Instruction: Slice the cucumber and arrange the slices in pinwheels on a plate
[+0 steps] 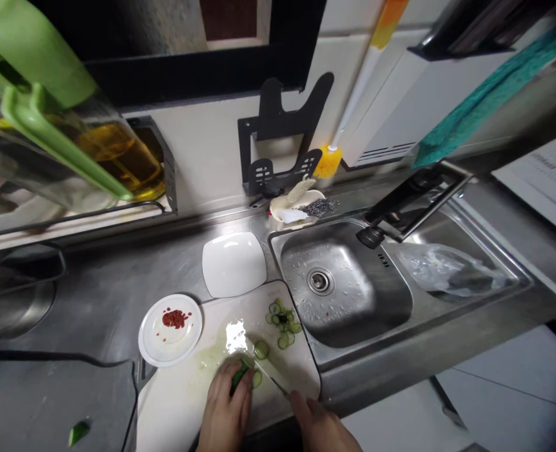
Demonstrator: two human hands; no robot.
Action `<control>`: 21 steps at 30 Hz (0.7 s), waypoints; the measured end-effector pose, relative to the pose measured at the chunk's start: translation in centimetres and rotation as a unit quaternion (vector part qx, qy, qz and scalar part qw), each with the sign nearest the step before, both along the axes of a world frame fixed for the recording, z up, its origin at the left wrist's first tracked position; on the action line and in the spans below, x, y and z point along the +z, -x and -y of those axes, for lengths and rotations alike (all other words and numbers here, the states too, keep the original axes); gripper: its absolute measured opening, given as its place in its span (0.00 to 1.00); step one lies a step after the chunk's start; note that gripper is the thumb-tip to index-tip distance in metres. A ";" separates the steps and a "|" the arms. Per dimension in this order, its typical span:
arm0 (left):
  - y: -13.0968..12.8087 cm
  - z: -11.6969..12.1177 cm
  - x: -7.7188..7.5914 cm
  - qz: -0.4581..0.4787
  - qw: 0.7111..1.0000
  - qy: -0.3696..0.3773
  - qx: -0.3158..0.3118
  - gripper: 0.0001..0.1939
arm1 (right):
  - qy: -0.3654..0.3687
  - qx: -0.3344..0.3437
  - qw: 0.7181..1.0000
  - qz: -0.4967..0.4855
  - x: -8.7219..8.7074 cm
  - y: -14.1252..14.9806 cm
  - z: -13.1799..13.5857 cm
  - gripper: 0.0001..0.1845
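Note:
My left hand [229, 395] is closed around a piece of cucumber [240, 375] on the white cutting board [174, 402]. In my right hand [322, 424] is the handle of a knife [272, 378], mostly hidden by the fingers. The blade lies close beside the cut end of the cucumber. A single cucumber slice [261, 349] rests near the blade, and another lies just below it. Further right on the board is a loose heap of cucumber slices [283, 322]. Wet, greenish juice marks the board.
A plate with red bits [147, 336] overlaps the board's left edge, and a square white plate [234, 263] stands behind it. The sink [353, 301] with a black faucet [381, 213] adjoins on the right. A cucumber end [78, 432] lies far left.

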State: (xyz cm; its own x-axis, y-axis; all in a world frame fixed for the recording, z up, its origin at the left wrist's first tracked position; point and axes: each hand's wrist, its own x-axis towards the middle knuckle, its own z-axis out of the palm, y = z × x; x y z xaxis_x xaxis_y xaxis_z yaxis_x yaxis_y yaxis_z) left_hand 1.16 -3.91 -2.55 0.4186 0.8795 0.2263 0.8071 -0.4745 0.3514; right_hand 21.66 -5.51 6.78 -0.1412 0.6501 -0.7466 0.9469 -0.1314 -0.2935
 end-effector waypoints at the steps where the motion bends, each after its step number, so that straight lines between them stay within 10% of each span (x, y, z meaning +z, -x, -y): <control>1: -0.2 -0.2 0.2 -0.013 1.000 -0.001 -0.001 0.14 | 0.000 -0.008 1.000 0.003 0.2 -0.1 -0.2 0.35; 10: -2.9 -2.3 0.4 -0.119 0.993 0.004 0.005 0.13 | 0.012 -0.045 0.999 0.013 0.8 -0.6 -0.3 0.36; 21: -2.4 -5.5 0.8 0.020 0.989 0.094 0.108 0.20 | -0.015 -0.090 0.995 0.025 0.4 -1.7 0.0 0.33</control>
